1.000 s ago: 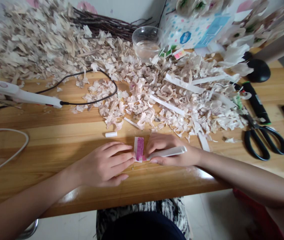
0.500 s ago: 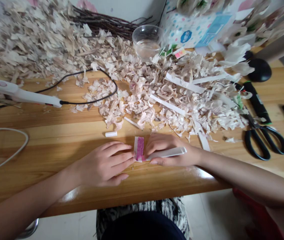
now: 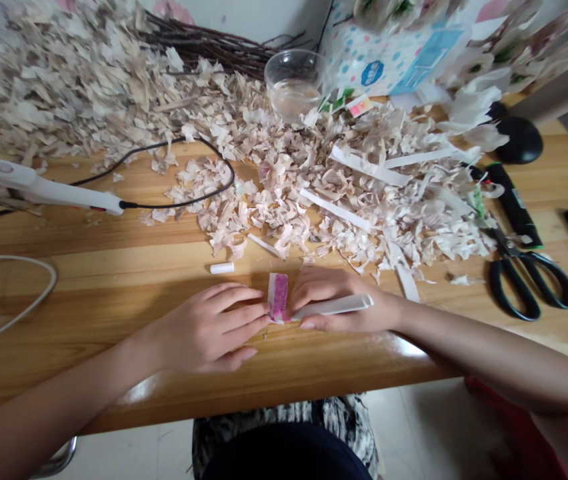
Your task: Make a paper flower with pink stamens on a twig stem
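Note:
A small white paper piece (image 3: 279, 297), mostly coloured purple-pink, lies on the wooden table between my hands. My right hand (image 3: 327, 298) is closed around a white marker (image 3: 338, 306), its tip at the paper's lower right corner. The fingers of my left hand (image 3: 217, 327) are stretched out, and their tips touch the paper's left edge. Just above my left hand a white marker cap (image 3: 222, 268) rests on the table.
Pale dried petals (image 3: 284, 180) are heaped across the back with white paper strips (image 3: 337, 209). Scissors (image 3: 533, 283) with black handles lie at right. A white corded tool (image 3: 54, 189) and a white cable loop (image 3: 11, 258) are at left. A clear cup (image 3: 295, 87) stands behind.

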`<state>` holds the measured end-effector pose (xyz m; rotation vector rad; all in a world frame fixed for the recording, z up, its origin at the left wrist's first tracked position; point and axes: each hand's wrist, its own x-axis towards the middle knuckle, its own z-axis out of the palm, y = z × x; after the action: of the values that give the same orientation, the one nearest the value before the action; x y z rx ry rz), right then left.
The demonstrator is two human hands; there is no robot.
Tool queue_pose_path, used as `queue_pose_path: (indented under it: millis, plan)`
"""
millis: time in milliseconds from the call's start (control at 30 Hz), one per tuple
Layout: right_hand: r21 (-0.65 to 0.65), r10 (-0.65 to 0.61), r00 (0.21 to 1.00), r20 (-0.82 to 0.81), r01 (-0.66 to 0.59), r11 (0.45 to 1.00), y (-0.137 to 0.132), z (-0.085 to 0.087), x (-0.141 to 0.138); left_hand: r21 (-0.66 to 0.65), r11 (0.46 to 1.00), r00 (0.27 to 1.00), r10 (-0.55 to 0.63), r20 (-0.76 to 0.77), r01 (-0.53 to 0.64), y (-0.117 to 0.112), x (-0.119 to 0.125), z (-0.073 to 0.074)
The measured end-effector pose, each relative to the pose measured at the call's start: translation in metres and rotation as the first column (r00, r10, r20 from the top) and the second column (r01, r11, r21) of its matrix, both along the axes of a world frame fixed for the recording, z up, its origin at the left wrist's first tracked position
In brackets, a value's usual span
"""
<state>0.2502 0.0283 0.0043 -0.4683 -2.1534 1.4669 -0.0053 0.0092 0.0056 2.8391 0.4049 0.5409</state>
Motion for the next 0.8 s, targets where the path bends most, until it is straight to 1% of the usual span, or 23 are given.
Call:
queue_pose_path:
  millis: [133,400,800]
  plan:
    - [-0.003,0.002,1.000,0.009,-0.002,1.000,0.0000,0.0000,0.0002,-0.001,1.000,1.000,0.000,0.018,0.000,-0.0002,0.0003,-0.0001]
    - [0.017,0.011,1.000,0.000,-0.011,1.000,0.0004,0.0009,-0.0007,-0.002,1.000,1.000,0.000,0.000,0.000,0.0001,-0.0005,0.0019]
    - [0.023,0.024,1.000,0.013,-0.025,0.999,0.0007,0.0013,-0.0003,0.001,1.000,1.000,0.004,0.014,-0.004,-0.0001,-0.0004,0.0002]
